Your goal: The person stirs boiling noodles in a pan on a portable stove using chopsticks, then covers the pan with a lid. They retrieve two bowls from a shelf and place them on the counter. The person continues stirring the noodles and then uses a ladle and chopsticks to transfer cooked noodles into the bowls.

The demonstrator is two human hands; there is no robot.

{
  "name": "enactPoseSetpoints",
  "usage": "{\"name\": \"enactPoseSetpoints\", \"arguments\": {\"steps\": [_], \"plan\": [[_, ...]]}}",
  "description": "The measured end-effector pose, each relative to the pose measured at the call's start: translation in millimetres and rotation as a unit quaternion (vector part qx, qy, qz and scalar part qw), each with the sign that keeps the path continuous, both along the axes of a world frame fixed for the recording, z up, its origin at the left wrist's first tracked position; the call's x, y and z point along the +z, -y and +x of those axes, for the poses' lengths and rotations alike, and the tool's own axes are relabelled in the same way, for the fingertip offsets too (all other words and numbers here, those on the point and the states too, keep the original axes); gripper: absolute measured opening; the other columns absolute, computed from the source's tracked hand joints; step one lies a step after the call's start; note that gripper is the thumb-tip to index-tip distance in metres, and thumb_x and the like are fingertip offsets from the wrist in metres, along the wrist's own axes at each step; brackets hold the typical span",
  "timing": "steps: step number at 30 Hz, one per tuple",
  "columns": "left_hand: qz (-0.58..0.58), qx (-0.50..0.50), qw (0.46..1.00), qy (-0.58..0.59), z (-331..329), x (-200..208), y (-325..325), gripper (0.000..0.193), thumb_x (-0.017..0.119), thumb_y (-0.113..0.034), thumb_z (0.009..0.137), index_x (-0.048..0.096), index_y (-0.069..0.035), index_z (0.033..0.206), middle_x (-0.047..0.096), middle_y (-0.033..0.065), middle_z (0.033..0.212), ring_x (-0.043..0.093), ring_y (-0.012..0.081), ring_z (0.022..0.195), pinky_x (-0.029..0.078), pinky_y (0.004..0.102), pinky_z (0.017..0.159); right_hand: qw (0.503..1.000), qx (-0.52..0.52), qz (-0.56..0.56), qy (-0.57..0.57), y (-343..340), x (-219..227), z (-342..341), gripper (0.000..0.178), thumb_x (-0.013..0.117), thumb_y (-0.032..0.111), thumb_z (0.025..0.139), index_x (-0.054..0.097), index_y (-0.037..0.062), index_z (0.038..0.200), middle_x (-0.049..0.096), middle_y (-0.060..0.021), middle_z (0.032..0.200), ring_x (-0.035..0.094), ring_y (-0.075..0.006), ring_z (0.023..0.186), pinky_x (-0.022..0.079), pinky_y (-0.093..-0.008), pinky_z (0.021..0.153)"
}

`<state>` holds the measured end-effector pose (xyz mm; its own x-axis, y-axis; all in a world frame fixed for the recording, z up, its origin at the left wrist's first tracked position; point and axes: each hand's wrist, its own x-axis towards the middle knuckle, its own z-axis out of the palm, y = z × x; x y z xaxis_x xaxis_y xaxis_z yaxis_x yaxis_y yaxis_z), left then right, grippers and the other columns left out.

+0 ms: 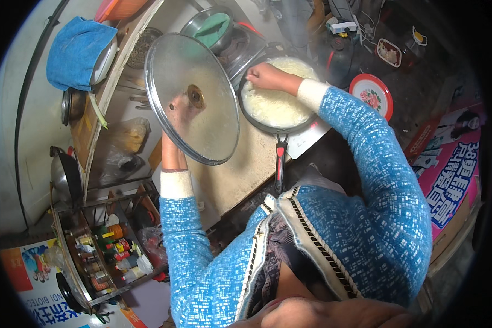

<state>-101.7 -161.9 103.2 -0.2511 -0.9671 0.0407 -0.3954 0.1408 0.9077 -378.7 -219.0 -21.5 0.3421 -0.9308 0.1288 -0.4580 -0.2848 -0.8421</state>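
In my left hand [180, 117], raised left of the pan, is a round glass lid [216, 128] with a metal rim. The lid is tilted almost upright, and my fingers show hazily through the glass around its knob [195, 96]. A dark frying pan [279, 130] with a red and black handle [280, 164] holds pale, noodle-like strands [276, 104] in cloudy liquid. Over the pan's upper left part is my right hand [268, 76], its fingers pressed together. What they hold, if anything, cannot be made out.
A red-rimmed plate [385, 90] with a flower print lies right of the pan. Behind the lid stands a metal bowl [224, 41] with a green item inside. A blue towel [79, 52] hangs at far left, above a rack [87, 268] of bottles. A beige counter [229, 180] lies below the lid.
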Motion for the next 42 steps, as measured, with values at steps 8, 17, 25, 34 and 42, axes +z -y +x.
{"name": "enactPoseSetpoints", "arguments": {"steps": [8,17,25,34,42], "plan": [[-0.027,-0.007,0.997,0.070,7,-7,1,0.034,0.059,-0.029,0.094,0.061,0.003,0.108,0.062,0.0102,0.106,0.061,0.0233,0.099,0.052,0.0418,0.092,0.996,-0.026,-0.017,-0.078,34,21,-34,0.040,0.059,0.037,0.092,0.067,-0.0013,0.091,0.067,-0.0208,0.085,0.064,-0.0380,0.082,0.049,-0.0450,0.075],[-0.002,-0.019,0.999,0.046,2,-10,2,0.040,0.059,-0.033,0.095,0.061,0.004,0.112,0.062,0.0107,0.108,0.060,0.0239,0.100,0.051,0.0427,0.094,0.995,0.054,-0.015,-0.082,57,-19,-39,0.033,0.062,0.035,0.094,0.067,0.0017,0.095,0.067,-0.0082,0.074,0.065,-0.0185,0.070,0.050,-0.0359,0.068],[0.045,-0.018,0.998,-0.030,-8,-8,-2,0.040,0.058,-0.032,0.095,0.061,0.004,0.112,0.062,0.0115,0.109,0.061,0.0239,0.101,0.051,0.0425,0.095,0.998,0.004,0.014,-0.059,79,-8,-64,0.038,0.060,0.035,0.096,0.065,-0.0023,0.088,0.066,-0.0092,0.072,0.064,-0.0184,0.067,0.050,-0.0337,0.065],[0.005,-0.029,0.995,0.090,-1,-15,10,0.038,0.058,-0.032,0.095,0.062,0.004,0.106,0.062,0.0117,0.104,0.061,0.0235,0.099,0.052,0.0439,0.094,0.995,-0.014,0.096,0.024,81,2,-106,0.040,0.055,0.034,0.097,0.067,-0.0036,0.091,0.070,-0.0094,0.082,0.066,-0.0187,0.067,0.053,-0.0347,0.065],[-0.005,-0.036,0.999,0.007,-2,-24,11,0.037,0.055,-0.030,0.096,0.062,0.005,0.105,0.062,0.0120,0.104,0.061,0.0241,0.099,0.052,0.0433,0.094,0.987,0.035,0.148,-0.054,66,-18,-121,0.035,0.057,0.032,0.095,0.068,-0.0012,0.092,0.070,-0.0097,0.079,0.066,-0.0180,0.065,0.052,-0.0331,0.063]]}}
